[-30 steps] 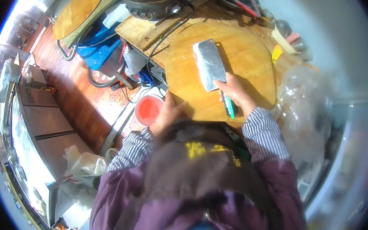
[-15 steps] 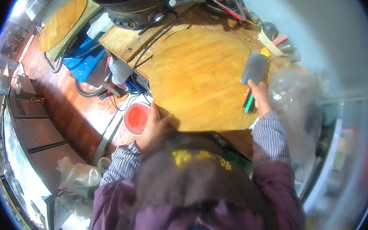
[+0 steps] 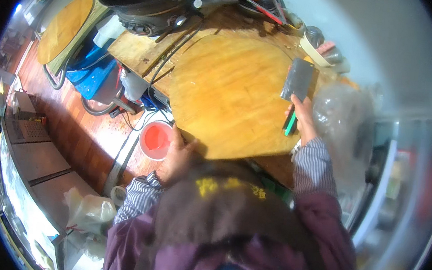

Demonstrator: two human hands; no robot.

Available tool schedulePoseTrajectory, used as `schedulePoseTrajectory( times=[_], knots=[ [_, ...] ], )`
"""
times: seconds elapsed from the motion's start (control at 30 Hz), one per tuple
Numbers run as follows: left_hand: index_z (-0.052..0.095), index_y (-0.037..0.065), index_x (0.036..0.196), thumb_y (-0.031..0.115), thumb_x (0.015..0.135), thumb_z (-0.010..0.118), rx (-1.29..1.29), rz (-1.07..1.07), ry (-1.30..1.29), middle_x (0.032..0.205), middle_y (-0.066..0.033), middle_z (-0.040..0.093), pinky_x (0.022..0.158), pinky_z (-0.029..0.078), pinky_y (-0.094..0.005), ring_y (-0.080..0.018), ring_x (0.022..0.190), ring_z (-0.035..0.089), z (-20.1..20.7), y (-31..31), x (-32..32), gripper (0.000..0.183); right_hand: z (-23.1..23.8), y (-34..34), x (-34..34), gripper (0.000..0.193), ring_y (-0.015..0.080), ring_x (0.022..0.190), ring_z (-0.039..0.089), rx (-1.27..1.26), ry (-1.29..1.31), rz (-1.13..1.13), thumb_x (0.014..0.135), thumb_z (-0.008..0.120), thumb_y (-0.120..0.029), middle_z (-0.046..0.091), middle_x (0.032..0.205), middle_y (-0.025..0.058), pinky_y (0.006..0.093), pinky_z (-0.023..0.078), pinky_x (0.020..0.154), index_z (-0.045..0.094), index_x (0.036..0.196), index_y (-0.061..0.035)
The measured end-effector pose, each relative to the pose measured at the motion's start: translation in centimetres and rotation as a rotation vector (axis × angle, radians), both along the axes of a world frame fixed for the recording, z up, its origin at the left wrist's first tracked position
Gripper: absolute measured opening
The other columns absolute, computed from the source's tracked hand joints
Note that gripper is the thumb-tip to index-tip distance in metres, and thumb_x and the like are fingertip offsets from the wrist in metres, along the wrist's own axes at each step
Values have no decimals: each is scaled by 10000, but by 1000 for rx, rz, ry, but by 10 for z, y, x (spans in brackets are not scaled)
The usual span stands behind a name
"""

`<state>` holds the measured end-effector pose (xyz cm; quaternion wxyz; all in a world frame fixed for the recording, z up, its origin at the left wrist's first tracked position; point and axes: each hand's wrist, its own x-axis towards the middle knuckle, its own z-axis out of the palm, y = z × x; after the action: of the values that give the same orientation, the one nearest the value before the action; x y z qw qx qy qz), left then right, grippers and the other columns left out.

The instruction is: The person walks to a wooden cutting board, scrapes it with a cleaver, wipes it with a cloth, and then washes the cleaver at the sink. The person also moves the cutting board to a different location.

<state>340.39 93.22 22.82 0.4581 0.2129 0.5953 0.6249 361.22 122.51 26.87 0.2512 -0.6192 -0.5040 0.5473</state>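
Yellow lettering [image 3: 231,185] runs across the chest of your dark apron [image 3: 219,210], too blurred to read reliably. A second ago your cleaver [image 3: 299,79] was over the middle of the round board [image 3: 224,97]; now it is over the board's right edge, about where it was half a second ago. Your right hand [image 3: 304,116] is closed round its green-and-black handle. Your left hand [image 3: 174,158] is by the board's lower-left edge, beside the red bowl [image 3: 155,139], its digits parted; you can't tell here whether it grips either.
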Motion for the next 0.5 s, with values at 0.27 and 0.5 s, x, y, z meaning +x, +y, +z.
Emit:
schedulePoseTrajectory(
  times=[0.27,0.5],
  knots=[
    [172,0,1368,-104,817,529,44,-5,37,1358,-143,343,1023,299,-318,-224,1243,355,-11,1,-3,665,-3,-14,18,272,200,491,529,-53,-85,-53,867,577,-165,501,680,97,337,476,428,423,1024,-5],
    [184,-6,1360,-98,815,540,3,-25,26,1330,-148,376,1006,317,-313,-226,1222,374,-20,-4,-2,657,-7,-12,11,297,213,499,546,-50,-102,-74,861,589,-203,510,684,97,338,486,437,435,996,12]
  ],
)
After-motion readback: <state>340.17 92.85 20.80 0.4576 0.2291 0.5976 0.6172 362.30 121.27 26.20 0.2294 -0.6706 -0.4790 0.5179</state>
